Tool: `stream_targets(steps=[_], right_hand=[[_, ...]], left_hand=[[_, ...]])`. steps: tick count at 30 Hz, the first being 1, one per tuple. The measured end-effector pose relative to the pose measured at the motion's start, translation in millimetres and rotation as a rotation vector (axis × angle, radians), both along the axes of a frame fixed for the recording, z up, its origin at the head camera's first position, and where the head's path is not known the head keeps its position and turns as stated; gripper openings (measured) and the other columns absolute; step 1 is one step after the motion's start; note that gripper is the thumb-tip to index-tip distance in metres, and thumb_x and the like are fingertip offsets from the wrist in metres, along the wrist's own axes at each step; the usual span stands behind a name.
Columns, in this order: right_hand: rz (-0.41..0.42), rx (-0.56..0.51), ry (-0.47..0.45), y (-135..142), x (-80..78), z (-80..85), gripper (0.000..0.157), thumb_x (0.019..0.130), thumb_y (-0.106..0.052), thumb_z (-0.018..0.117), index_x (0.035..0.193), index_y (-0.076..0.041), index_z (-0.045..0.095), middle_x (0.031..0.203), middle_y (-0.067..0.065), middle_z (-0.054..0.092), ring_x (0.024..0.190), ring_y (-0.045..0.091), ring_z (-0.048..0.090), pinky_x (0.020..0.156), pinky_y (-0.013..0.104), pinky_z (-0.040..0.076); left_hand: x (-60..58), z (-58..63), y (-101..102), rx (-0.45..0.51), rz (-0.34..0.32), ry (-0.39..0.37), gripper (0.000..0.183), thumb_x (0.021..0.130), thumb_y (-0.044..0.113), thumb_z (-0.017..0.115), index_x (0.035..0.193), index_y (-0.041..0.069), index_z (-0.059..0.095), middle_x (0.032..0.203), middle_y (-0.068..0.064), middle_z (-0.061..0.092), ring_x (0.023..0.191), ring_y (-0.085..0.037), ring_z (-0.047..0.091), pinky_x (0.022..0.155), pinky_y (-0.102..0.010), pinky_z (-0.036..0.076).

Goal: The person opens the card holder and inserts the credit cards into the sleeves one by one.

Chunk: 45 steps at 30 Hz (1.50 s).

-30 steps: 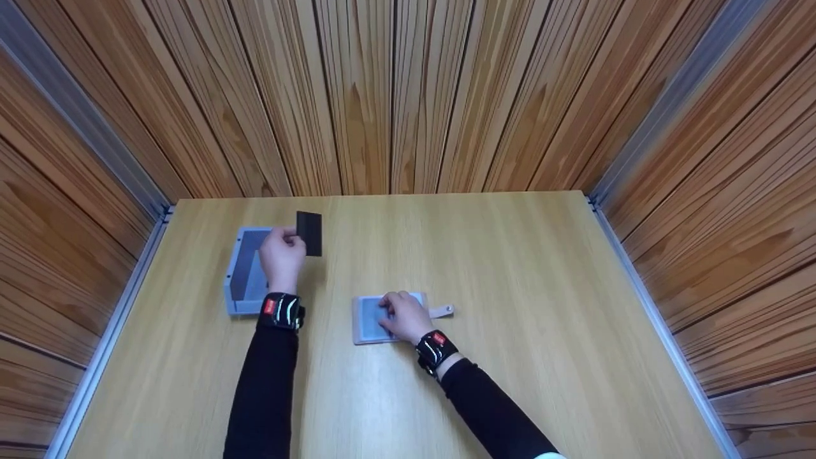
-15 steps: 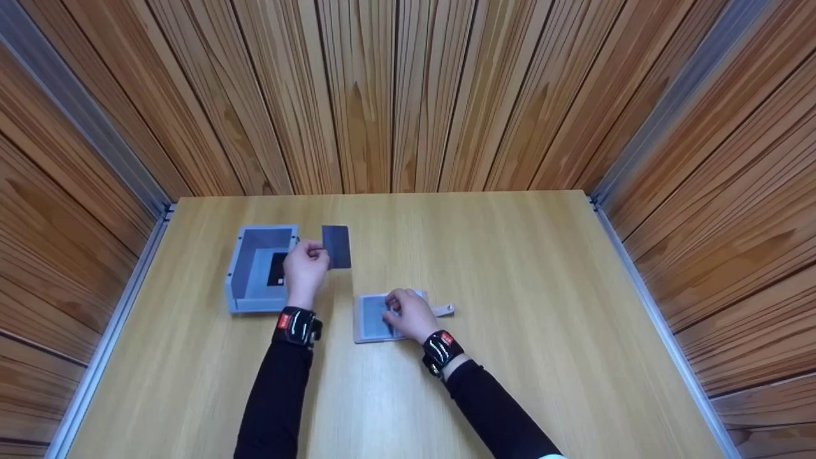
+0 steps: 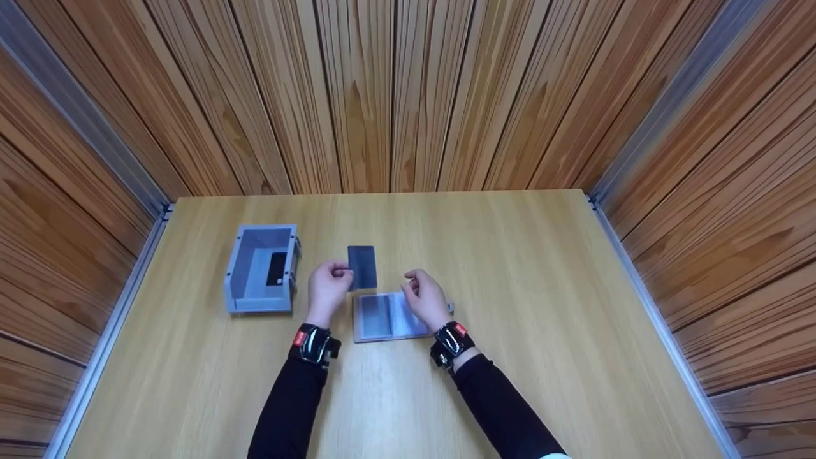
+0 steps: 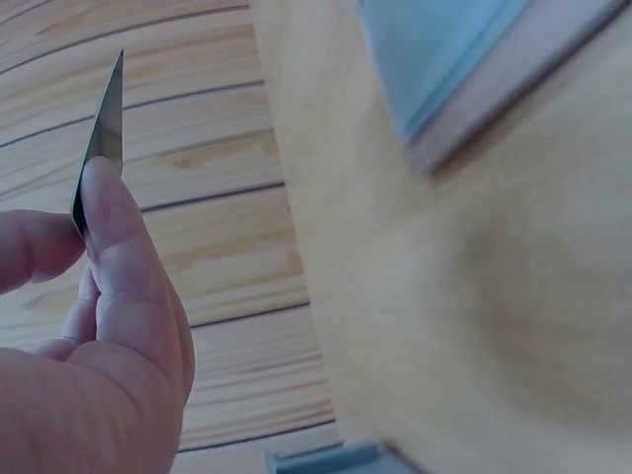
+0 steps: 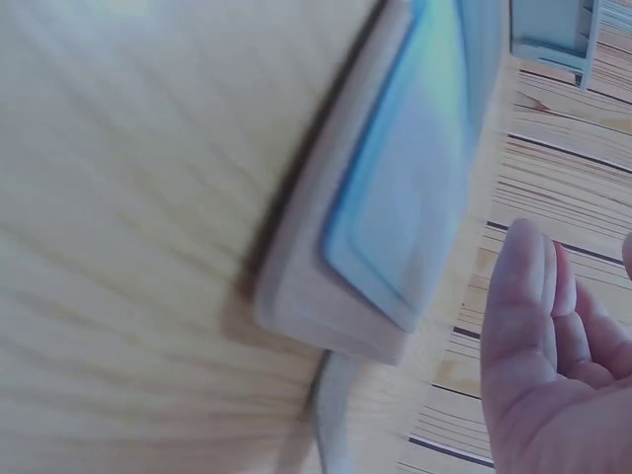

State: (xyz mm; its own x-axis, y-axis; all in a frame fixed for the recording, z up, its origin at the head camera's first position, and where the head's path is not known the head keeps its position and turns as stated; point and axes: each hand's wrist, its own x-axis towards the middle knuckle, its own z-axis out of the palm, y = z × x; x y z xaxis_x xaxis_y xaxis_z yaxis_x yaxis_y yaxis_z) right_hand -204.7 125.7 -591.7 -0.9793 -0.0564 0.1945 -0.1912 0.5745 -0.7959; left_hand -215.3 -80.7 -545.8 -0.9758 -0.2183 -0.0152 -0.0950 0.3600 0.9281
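Note:
My left hand pinches a thin dark card between thumb and fingers; the left wrist view shows the card nearly edge-on. Below and right of it a card holder with clear plastic sleeves lies on the table. One part of the sleeves looks blue-grey, the other pale and shiny. My right hand is over the holder's right part, fingers loosely bent, with nothing in them. A narrow strap sticks out from the holder's end, mostly hidden by the right hand in the head view.
A grey open-topped bin stands at the left of the wooden table, with a dark flat card-like piece inside. Wood-panelled walls enclose the table at the back and sides.
My left hand has carried the card rightward from the bin to the holder, uncovering the dark piece inside. My right hand has shifted right and up, and a pale, shiny sleeve surface now shows.

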Motion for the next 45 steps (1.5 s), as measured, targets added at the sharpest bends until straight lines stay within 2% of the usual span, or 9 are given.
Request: stream_targets(steps=[5,12,15,20,27,34,40,45], right_hand=[[-0.007,-0.06,0.027,-0.8,-1.7,2.7,0.021,0.095,-0.005,0.061,0.113,0.006,0.06,0.083,0.005,0.06,0.077,0.021,0.06,0.074,0.036,0.051],[0.024,-0.169,0.003,-3.3,1.3,7.9,0.022,0.098,-0.006,0.057,0.115,0.007,0.058,0.085,0.009,0.066,0.075,0.025,0.069,0.067,0.028,0.054],[0.026,-0.171,-0.01,-5.5,2.3,10.8,0.024,0.098,-0.008,0.058,0.117,0.007,0.058,0.086,0.009,0.066,0.075,0.024,0.068,0.067,0.028,0.054],[0.021,-0.143,-0.039,-8.2,2.8,14.3,0.027,0.096,-0.01,0.062,0.119,0.005,0.058,0.086,0.006,0.065,0.075,0.016,0.061,0.068,0.029,0.052],[0.019,-0.153,-0.064,-9.0,3.9,14.7,0.03,0.092,-0.004,0.066,0.119,0.006,0.058,0.086,0.007,0.065,0.075,0.018,0.061,0.067,0.03,0.053],[0.011,-0.198,-0.086,-8.2,3.4,13.8,0.033,0.09,0.001,0.068,0.121,0.006,0.057,0.086,0.008,0.064,0.077,0.018,0.062,0.069,0.03,0.054],[0.031,-0.262,-0.116,-7.4,3.9,15.2,0.035,0.09,0.003,0.067,0.122,0.008,0.055,0.084,0.008,0.063,0.071,0.014,0.061,0.062,0.027,0.054],[0.036,-0.267,-0.085,-4.5,3.5,17.3,0.035,0.089,0.003,0.067,0.121,0.01,0.054,0.083,0.009,0.062,0.07,0.015,0.061,0.059,0.026,0.053]], left_hand=[[6.9,-8.4,11.6,0.042,-0.042,-0.011,0.017,0.086,0.001,0.066,0.102,-0.006,0.067,0.091,-0.012,0.064,0.085,-0.027,0.062,0.073,-0.033,0.053],[16.6,-19.1,22.7,0.068,-0.111,0.005,0.015,0.086,0.001,0.066,0.1,-0.005,0.067,0.088,-0.01,0.065,0.084,-0.023,0.061,0.073,-0.031,0.052],[18.7,-22.7,25.7,0.077,-0.133,0.008,0.014,0.086,0.001,0.067,0.099,-0.005,0.067,0.087,-0.009,0.065,0.083,-0.021,0.061,0.073,-0.03,0.051],[19.7,-25.3,30.0,0.089,-0.134,-0.006,0.014,0.085,0.001,0.067,0.098,-0.005,0.066,0.088,-0.009,0.065,0.082,-0.022,0.061,0.071,-0.031,0.052],[21.6,-28.2,34.1,0.111,-0.134,-0.013,0.016,0.084,0.0,0.068,0.098,-0.007,0.066,0.086,-0.009,0.065,0.08,-0.02,0.061,0.07,-0.029,0.052],[22.3,-29.3,35.3,0.105,-0.144,-0.018,0.017,0.084,0.0,0.068,0.1,-0.006,0.065,0.087,-0.01,0.066,0.08,-0.021,0.062,0.07,-0.032,0.053],[22.6,-28.7,36.2,0.15,-0.153,-0.034,0.019,0.084,-0.001,0.066,0.102,-0.008,0.065,0.086,-0.011,0.066,0.077,-0.019,0.063,0.067,-0.031,0.055],[22.4,-27.4,33.3,0.17,-0.138,-0.031,0.021,0.086,0.002,0.067,0.105,-0.008,0.065,0.085,-0.01,0.065,0.073,-0.018,0.064,0.066,-0.034,0.057]])
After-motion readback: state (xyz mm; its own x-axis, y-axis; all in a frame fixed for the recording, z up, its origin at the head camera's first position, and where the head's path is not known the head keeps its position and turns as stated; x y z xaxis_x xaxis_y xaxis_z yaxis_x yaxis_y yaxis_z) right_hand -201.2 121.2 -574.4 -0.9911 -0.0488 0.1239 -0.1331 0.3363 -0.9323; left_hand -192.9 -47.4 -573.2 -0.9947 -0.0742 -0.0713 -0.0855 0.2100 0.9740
